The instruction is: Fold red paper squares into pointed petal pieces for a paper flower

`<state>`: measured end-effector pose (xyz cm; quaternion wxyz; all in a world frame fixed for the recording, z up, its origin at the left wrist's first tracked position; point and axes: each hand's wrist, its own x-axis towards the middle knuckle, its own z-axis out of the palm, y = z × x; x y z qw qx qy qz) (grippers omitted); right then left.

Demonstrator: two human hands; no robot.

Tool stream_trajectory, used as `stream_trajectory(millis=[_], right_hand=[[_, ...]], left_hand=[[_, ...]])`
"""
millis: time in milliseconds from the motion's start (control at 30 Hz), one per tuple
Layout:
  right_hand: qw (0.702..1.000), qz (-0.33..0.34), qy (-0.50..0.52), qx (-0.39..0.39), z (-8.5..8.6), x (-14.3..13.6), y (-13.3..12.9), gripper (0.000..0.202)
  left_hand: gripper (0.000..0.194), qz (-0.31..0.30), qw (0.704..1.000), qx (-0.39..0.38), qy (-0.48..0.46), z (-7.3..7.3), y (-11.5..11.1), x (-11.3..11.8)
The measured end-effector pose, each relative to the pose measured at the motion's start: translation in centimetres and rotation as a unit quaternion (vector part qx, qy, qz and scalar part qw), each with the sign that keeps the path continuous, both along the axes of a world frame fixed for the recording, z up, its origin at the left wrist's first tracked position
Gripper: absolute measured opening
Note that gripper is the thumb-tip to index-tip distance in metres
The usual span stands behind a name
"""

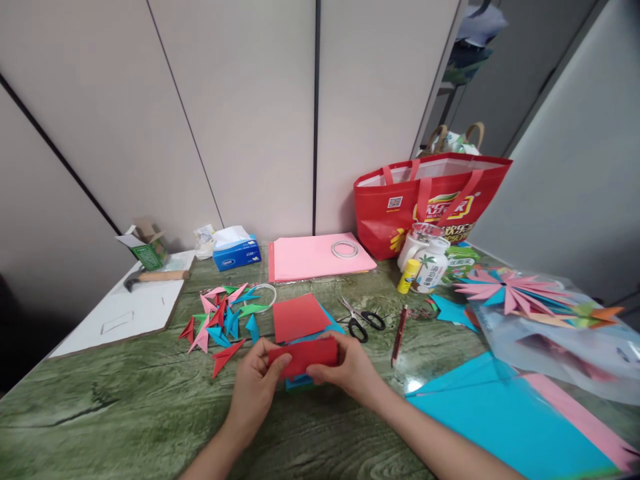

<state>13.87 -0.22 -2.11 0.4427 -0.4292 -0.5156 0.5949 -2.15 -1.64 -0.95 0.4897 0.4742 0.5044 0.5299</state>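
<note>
A small red paper, which looks folded into a strip, is held up between both hands above the table. My left hand pinches its left end with thumb and fingers. At its right end my right hand grips it, the thumb along the lower edge. Just behind lies a flat red sheet on top of blue paper. Several folded paper pieces in red, pink, blue and green lie to the left, near a white ring.
Black-handled scissors, a pencil and a glue stick are on the right. Pink sheets, a tissue box and a red bag stand behind. A hammer lies left; blue sheets lie front right.
</note>
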Motion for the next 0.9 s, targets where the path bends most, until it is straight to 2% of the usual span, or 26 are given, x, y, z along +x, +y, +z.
stream_trajectory(millis=[100,167,333,433,733,900], right_hand=[[0.989,-0.057,-0.117,0.066,0.0,0.0,-0.2,0.03],[0.985,-0.064,-0.137,0.086,-0.2,0.0,-0.3,0.029],[1.0,0.001,0.006,-0.003,-0.6,-0.1,0.0,0.034],[0.999,0.013,0.045,-0.026,-0.5,-0.2,0.1,0.038],[0.984,0.117,0.131,-0.021,0.1,0.6,0.5,0.045],[0.986,0.114,0.125,-0.001,0.3,0.6,0.6,0.04]], left_hand=[[0.028,-0.015,1.0,-0.014,-0.001,0.0,-0.3,0.4],[0.029,-0.01,1.0,-0.019,-0.005,0.0,-0.4,0.5],[0.03,0.008,1.0,-0.017,-0.008,-0.3,-0.2,0.5],[0.029,0.006,1.0,-0.018,-0.014,-0.3,0.0,0.3],[0.028,-0.012,0.995,-0.025,-0.1,-0.4,0.7,-0.6],[0.025,-0.028,0.991,-0.023,-0.125,-0.2,0.6,-0.7]])
